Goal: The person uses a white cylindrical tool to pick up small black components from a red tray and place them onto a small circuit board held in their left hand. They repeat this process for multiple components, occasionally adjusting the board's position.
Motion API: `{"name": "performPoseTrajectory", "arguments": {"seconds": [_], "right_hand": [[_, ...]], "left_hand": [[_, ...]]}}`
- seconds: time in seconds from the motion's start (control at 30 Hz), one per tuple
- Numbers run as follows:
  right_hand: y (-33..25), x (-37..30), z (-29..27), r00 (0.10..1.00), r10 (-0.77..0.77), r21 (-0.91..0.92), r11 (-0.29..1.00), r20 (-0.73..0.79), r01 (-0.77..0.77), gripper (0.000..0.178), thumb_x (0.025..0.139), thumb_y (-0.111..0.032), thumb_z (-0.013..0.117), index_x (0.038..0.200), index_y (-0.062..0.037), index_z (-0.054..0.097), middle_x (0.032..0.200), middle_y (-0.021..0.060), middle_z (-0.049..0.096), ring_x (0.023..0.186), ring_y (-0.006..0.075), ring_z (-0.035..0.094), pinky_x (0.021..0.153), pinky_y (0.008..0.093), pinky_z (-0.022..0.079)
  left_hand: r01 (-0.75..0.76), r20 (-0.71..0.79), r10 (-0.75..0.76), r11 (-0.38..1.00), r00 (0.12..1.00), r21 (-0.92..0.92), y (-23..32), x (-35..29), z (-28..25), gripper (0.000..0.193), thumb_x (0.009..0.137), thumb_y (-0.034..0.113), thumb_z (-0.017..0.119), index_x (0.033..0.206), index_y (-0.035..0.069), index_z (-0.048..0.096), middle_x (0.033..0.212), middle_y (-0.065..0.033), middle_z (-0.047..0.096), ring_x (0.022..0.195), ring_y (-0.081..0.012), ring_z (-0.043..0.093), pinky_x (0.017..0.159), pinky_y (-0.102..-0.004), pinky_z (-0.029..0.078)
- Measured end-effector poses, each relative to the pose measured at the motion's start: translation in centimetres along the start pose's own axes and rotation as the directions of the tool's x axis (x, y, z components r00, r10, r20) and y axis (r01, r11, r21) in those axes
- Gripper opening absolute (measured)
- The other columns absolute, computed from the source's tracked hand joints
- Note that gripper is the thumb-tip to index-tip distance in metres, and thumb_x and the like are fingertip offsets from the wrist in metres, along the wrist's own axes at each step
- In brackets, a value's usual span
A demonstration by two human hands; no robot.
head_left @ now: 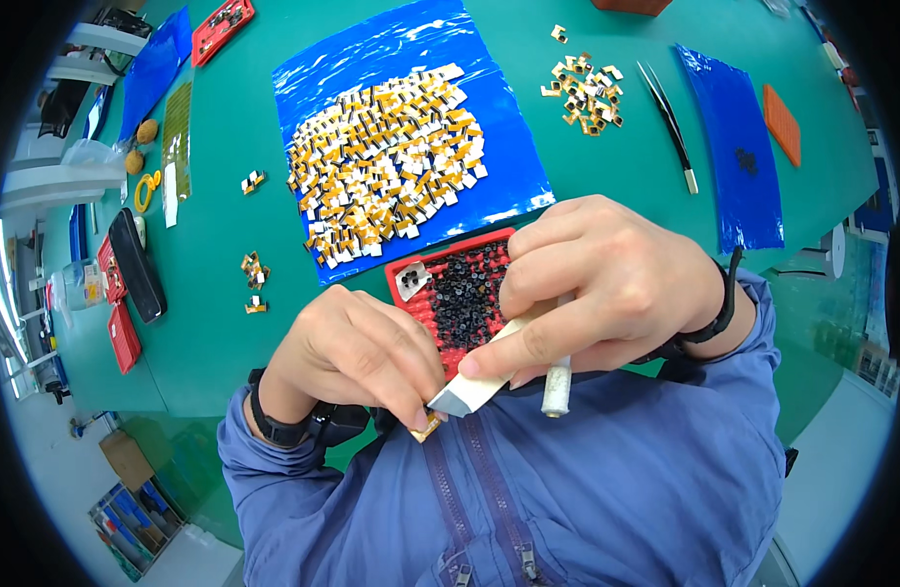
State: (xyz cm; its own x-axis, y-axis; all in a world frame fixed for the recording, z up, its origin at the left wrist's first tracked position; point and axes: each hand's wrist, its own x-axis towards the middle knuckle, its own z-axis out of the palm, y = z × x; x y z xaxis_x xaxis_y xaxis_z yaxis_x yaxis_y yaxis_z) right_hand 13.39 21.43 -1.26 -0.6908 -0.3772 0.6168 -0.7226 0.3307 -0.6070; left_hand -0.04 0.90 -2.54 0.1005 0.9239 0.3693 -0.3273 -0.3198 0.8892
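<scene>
My left hand [357, 354] pinches a small gold-and-white part [426, 428], seemingly a flex-circuit piece, in front of my jacket. In my right hand [606, 284] is a flat cream-coloured blade tool [479, 391] with a slanted grey tip. That tip meets or nearly meets the small part; my fingertips partly hide the spot. A white cylindrical stick [557, 389] also juts from below the right hand's fingers. Beneath and between both hands lies a red tray [403, 264] filled with small black ring-like pieces [469, 293], with a white scrap at its left corner.
Many similar gold-and-white parts [386, 171] cover a blue sheet [508, 147] beyond the tray. A loose pile [589, 93] sits to its right, near tweezers [673, 127]. Further right are a second blue sheet [738, 196] and an orange block [782, 125]. A black case [135, 266] stands left.
</scene>
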Motion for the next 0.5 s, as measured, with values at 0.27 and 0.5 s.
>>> {"name": "performPoseTrajectory", "arguments": {"seconds": [0.27,0.5], "right_hand": [[0.17,0.03,0.44,0.999,-0.019,-0.033,0.999,-0.033,0.018,0.024,0.070,-0.018,0.074,0.094,-0.0145,0.073,0.069,-0.0020,0.052,0.054,0.0131,0.046,0.044,0.0261,0.035],[0.26,0.22,0.39,0.999,-0.043,-0.085,0.996,-0.030,0.041,0.021,0.070,-0.016,0.072,0.092,-0.0147,0.073,0.070,-0.0019,0.053,0.054,0.0126,0.045,0.045,0.0262,0.035]], "left_hand": [[0.038,0.019,-0.037,0.997,0.999,-0.060,-0.19,0.00,0.17,0.007,0.080,0.000,0.064,0.079,0.000,0.071,0.077,-0.0125,0.067,0.071,-0.0268,0.064,0.064,-0.0334,0.051],[0.043,0.032,-0.040,0.994,0.999,-0.099,-0.40,-0.28,-0.04,0.010,0.082,0.002,0.063,0.078,0.000,0.071,0.077,-0.0126,0.067,0.070,-0.0268,0.064,0.064,-0.0339,0.051]]}}
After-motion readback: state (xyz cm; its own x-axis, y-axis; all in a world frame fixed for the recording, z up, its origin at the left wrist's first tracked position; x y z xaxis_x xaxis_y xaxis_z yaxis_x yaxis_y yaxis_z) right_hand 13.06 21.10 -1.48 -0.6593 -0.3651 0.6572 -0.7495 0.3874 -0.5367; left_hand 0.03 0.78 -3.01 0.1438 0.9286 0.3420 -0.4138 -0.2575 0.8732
